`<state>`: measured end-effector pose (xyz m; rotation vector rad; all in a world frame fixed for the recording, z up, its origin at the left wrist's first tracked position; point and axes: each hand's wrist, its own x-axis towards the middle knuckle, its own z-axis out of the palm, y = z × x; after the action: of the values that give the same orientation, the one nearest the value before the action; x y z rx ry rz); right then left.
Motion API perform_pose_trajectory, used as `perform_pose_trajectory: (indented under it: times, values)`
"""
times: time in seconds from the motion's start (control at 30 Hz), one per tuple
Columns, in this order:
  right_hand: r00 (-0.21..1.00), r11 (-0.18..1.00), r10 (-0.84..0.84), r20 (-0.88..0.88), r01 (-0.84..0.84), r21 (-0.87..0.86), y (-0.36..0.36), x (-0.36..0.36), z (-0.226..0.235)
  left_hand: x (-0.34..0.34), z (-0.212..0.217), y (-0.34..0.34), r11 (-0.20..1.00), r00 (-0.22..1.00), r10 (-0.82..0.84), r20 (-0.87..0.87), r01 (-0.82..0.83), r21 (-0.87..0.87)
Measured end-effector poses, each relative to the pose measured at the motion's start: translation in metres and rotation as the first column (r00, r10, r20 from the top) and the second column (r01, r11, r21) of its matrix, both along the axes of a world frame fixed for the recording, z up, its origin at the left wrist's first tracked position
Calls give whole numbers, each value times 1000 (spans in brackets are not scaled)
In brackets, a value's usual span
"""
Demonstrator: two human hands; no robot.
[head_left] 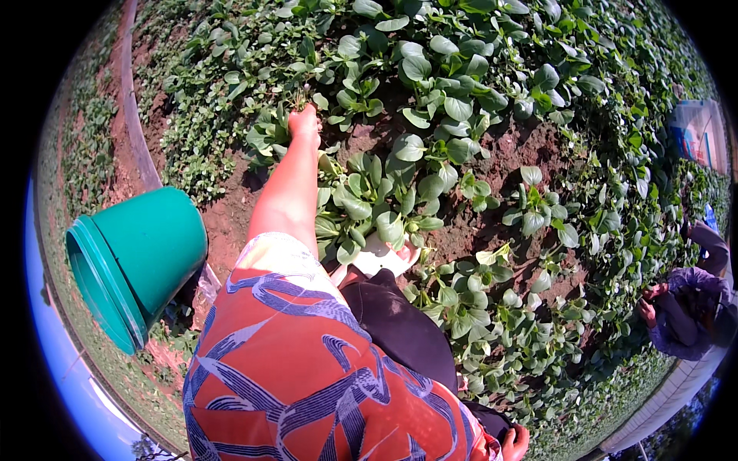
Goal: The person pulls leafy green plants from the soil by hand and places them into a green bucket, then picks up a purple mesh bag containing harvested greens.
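Note:
My left hand [305,123] reaches out among the leafy greens, its fingers closed on a small weed [299,100] with thin stems. Broad-leaved green plants [369,192] grow close to my forearm and on its right side. At the lower right edge, my right hand [515,443] is partly in view beside my dark-clad leg, fingers curled. Whatever it may hold is hidden. A pale shoe [377,257] shows between the leaves below my left hand.
A green bucket [157,250] lies tipped on its side at the left, mouth outward. Behind it runs a pale hose-like strip [132,92]. Another person [692,307] crouches at the far right, and a whitish translucent container [699,134] stands farther up there. Bare reddish soil [507,169] shows between plants.

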<state>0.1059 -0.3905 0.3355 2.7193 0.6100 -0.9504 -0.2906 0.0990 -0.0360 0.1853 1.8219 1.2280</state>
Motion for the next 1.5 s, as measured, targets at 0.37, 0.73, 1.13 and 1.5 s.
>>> perform_pose_trajectory:
  times: [0.37, 0.73, 1.13, 1.5]
  values:
    - [999, 999, 22, 41, -21, -32, -1, -3, 1, -7, -1, -8, 978, 990, -89, 112, 65, 200]
    - [999, 1000, 22, 38, -23, 14, 2, -5, 1, 36, 5, 67, 673, 245, -722, -646, 464, -576]
    - [980, 982, 185, 68, -186, 21, 1, -5, -2, 32, -2, 62, 971, 881, -238, -410, 216, -99]
    - [999, 999, 50, 19, -50, -2, 1, 1, -4, 32, -6, 72, 981, 998, -64, -9, 65, 185]
